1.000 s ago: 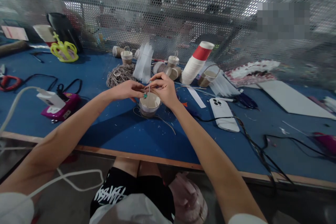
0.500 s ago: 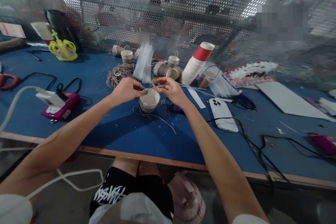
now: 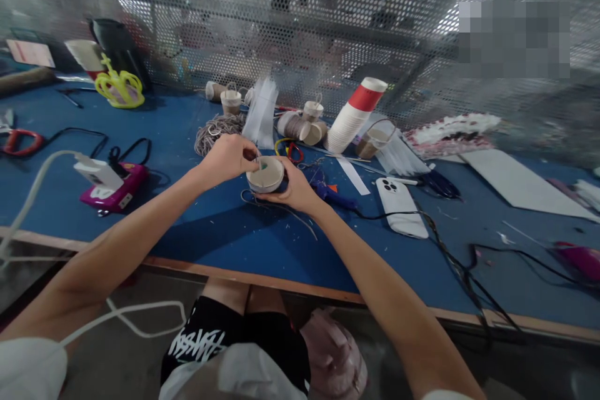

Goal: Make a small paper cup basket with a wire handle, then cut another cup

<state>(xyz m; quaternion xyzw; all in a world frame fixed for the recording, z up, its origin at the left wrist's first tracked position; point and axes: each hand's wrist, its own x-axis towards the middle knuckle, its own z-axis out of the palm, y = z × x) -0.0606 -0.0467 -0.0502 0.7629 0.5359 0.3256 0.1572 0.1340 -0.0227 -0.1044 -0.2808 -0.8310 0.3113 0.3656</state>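
A small paper cup [image 3: 265, 182], its outside wrapped at least partly in pale cord, is held just above the blue table, its mouth tilted toward me. My right hand [image 3: 296, 189] curls round the cup's right side and underside. At the far left of the rim, the fingers of my left hand [image 3: 233, 157] are pinched together; whatever they grip is too small to make out. A spot of green shows inside the cup near those fingertips. Loose cord [image 3: 300, 220] trails over the table below the cup.
Behind my hands lie a heap of cord [image 3: 216, 131], clear glue sticks [image 3: 261, 114] and small cord-wrapped baskets [image 3: 230, 102]. A blue glue gun [image 3: 338, 197] is right of my right hand. Farther right are stacked paper cups [image 3: 352, 119] and a white phone [image 3: 401, 207]. A purple power strip [image 3: 117, 190] stands left.
My right hand has come down from above the rim and now wraps the cup. The cup has tilted toward me. My left hand stays pinched at the rim.
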